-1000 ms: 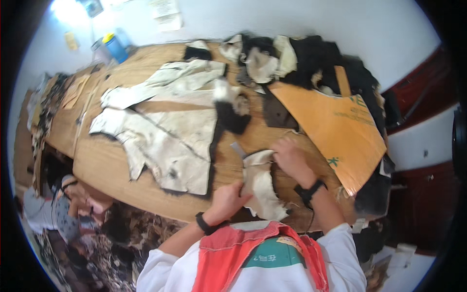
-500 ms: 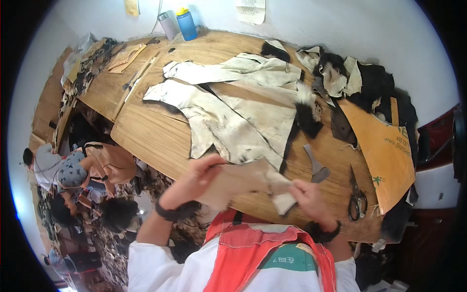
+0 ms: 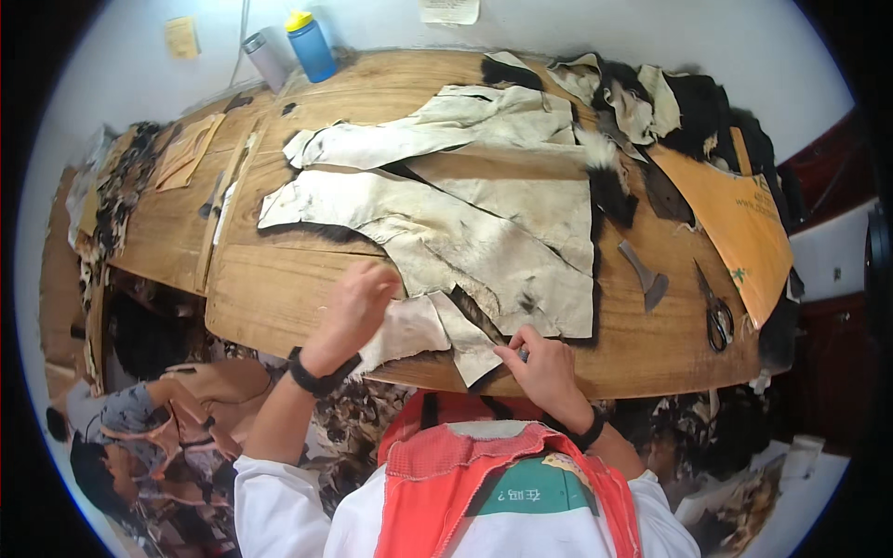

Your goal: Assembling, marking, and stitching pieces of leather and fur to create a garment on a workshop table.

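A small pale hide piece [image 3: 405, 330] lies at the front edge of the table, with a narrower angled strip [image 3: 465, 339] beside it. My left hand [image 3: 361, 302] is raised over the left end of the small piece, fingers curled together; what they hold, if anything, is hidden. By the strip's right end, my right hand [image 3: 547, 370] closes round a small dark thing [image 3: 523, 354], mostly covered by the fingers. Just beyond both hands spreads a large cream pelt [image 3: 474, 232] cut in several panels, skin side up, dark fur showing along its edges.
On the wooden table [image 3: 279, 288], a grey flared-blade tool [image 3: 644, 276] and black scissors [image 3: 714, 316] lie to the right, near an orange sheet [image 3: 730, 223]. Fur scraps [image 3: 642, 107] are heaped behind. A blue bottle [image 3: 312, 51] stands far left. Another person [image 3: 158, 428] is low at left.
The small hide piece, held up between both hands before, now lies on the table against the pelt. My left hand has come off it; my right hand has closed round a small dark thing.
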The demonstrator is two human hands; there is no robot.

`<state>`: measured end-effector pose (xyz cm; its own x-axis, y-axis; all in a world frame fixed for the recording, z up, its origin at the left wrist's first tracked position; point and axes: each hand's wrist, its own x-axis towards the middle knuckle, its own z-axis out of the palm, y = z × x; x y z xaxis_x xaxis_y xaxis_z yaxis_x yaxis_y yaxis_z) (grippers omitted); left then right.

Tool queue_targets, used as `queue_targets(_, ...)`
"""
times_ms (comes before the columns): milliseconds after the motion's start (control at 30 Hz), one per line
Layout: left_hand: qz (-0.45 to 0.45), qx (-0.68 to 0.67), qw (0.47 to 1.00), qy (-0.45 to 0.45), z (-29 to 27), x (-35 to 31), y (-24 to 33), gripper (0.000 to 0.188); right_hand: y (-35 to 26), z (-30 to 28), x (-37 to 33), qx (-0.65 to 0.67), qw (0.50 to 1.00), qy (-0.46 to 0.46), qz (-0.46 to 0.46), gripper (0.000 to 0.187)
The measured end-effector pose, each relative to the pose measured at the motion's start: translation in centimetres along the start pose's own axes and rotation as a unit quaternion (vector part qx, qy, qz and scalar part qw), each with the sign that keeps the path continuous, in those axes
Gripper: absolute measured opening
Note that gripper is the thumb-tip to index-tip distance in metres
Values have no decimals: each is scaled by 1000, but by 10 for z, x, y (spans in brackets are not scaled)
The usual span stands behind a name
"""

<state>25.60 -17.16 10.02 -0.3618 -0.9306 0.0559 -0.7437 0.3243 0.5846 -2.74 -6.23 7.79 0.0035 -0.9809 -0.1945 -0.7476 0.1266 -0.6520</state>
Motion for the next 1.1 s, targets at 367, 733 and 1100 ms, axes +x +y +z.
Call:
queue_targets(367, 37, 9, 994, -100, 39, 19, 15, 10, -2, 31, -7, 117, 992, 16, 33, 29)
queue_targets(733, 93, 15, 987, -130, 49, 49, -6, 17, -11, 31, 8, -43, 991, 68, 102, 40)
queue_targets(1100, 16, -71, 974, -214, 20, 33, 5, 17, 5, 16, -12, 26, 996, 41, 70, 29)
